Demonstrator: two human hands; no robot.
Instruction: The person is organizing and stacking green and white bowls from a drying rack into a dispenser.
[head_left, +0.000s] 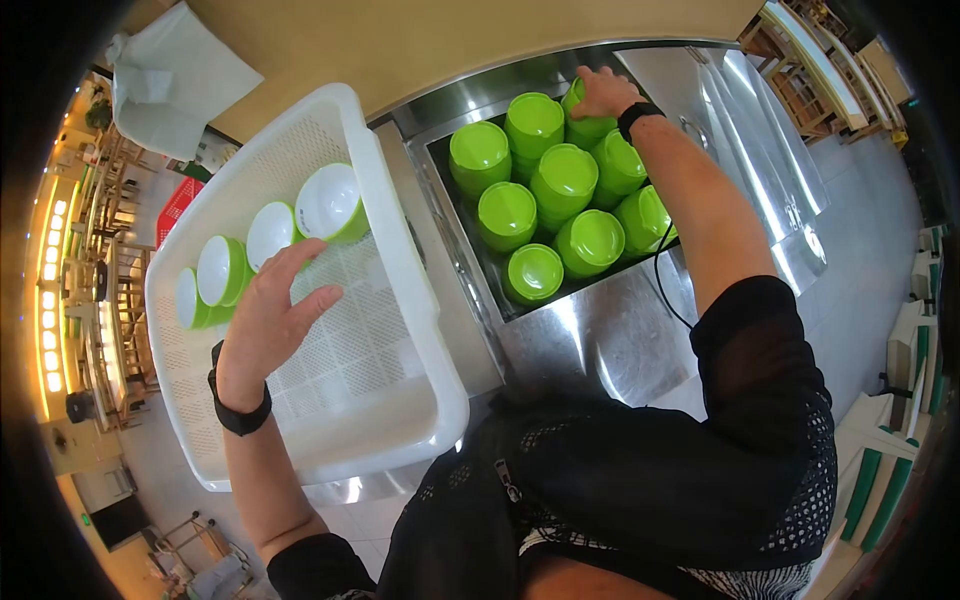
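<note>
My left hand (272,318) is over the white perforated basket (405,290), fingers stretched out and thumb apart, with nothing in it. Beside its fingertips, a row of bowls, green outside and white inside, lies tilted on their sides; the largest bowl (330,203) is at the right end. At the far right corner of a steel-framed well, my right hand (606,95) curls its fingers around an upside-down green bowl (577,100), partly hiding it. Around that bowl, several stacks of upturned green bowls fill the well, one stack (564,182) near the middle.
The steel counter (610,335) surrounds the well, and a thin black cord (660,275) hangs over its near right edge. A steel lid (735,120) lies to the right. White cloth or plastic (175,80) is behind the basket. Tables and chairs stand farther off.
</note>
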